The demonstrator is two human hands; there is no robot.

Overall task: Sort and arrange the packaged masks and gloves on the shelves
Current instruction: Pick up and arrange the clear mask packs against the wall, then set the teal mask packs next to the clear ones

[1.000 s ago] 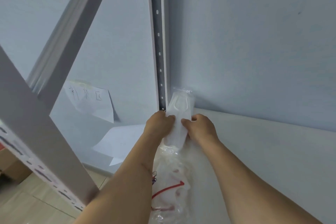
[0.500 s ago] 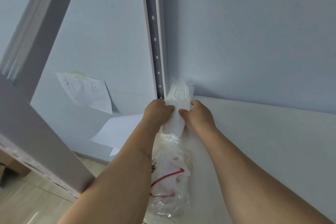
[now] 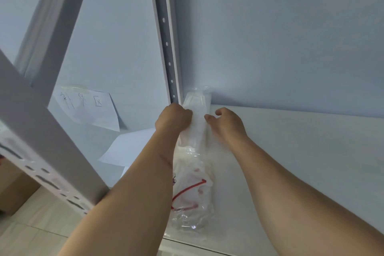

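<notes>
- The packaged mask (image 3: 197, 110), white inside a clear wrapper, lies on the white shelf (image 3: 301, 151) at its back left corner, its far end against the pale blue wall (image 3: 270, 37) and just right of the perforated upright (image 3: 166, 48).
- The left hand (image 3: 172, 119) is at the pack's left edge with its fingers (image 3: 186, 112) curled tight against the wrapper; they appear to grip that edge, though the contact itself is hidden behind the knuckles.
- The right hand (image 3: 226, 123) sits at the pack's right edge. Its fingers are loosely curled, thumb and forefinger tips close to the wrapper; whether they touch or pinch it cannot be told.
- A second clear pack (image 3: 192, 193) bearing red printed lines lies nearer the shelf's front edge, in line with the mask pack and overlapping its near end. Its contents cannot be made out.
- Both forearms reach up from below, one on each side of this second pack; the left forearm covers part of its left side.
- A handwritten paper sign (image 3: 85, 108) is taped to the wall left of the upright; a blank sheet (image 3: 128, 147) lies below it.
- A slotted grey shelf post (image 3: 41, 141) crosses the left foreground, blurred.
- A brown cardboard box (image 3: 14, 189) and pale floor tiles show at lower left.
</notes>
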